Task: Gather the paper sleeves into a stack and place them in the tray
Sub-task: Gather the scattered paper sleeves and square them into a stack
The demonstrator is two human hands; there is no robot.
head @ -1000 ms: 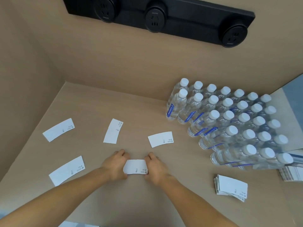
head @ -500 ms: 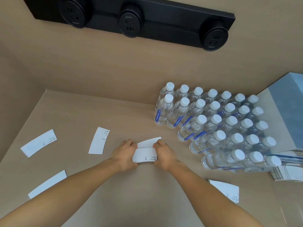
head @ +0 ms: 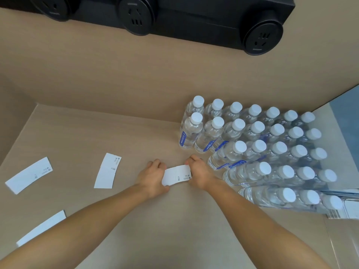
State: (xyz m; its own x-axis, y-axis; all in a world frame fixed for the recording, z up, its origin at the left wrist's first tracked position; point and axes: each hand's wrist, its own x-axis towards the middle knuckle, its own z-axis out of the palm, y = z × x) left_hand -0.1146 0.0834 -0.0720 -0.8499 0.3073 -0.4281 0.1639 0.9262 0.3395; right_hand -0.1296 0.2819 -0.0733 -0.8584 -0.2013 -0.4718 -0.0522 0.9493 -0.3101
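A small stack of white paper sleeves (head: 176,175) lies on the tan table, pinched between both hands. My left hand (head: 152,176) grips its left end and my right hand (head: 200,174) grips its right end. Three loose sleeves lie flat to the left: one (head: 108,171) just left of my left hand, one (head: 29,175) at the far left, and one (head: 41,228) at the lower left, partly cut off by my forearm. No tray is identifiable in view.
A block of several water bottles (head: 258,150) with white caps stands close to the right of my right hand. A black socket strip (head: 174,14) is mounted on the back wall. A barcoded pack (head: 343,209) sits at the right edge.
Both hands moved the stack forward onto the sleeve near the bottles, and that sleeve now lies within the stack. The view shifted, so the right-hand pile of sleeves dropped out of sight.
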